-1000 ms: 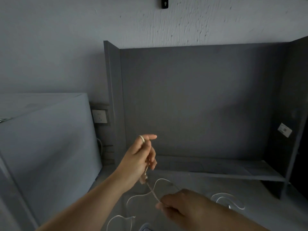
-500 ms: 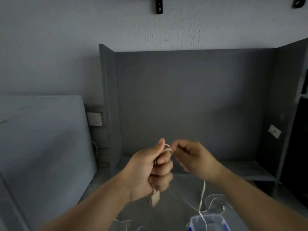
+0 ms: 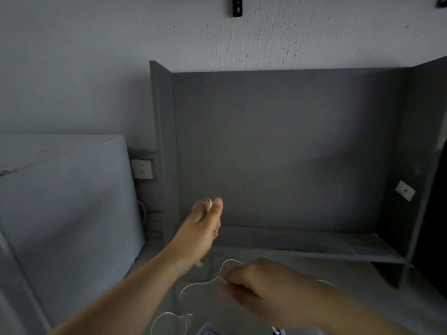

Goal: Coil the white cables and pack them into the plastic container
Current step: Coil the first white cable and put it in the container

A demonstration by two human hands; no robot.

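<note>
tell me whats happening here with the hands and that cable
A person is coiling a white cable over a grey desk. The raised left hand holds the cable at its fingertips, while the right hand, lower down, pinches it further along. The rest lies in loose loops on the desk. The plastic container barely shows at the bottom edge, its contents out of view.

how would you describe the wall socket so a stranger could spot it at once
Find the dark grey desk hutch against the wall and follow its left side panel down. Just outside that panel, low on the wall, is the white wall socket. Unlike the white sticker on the hutch's right panel, it has dark pin holes.
</note>
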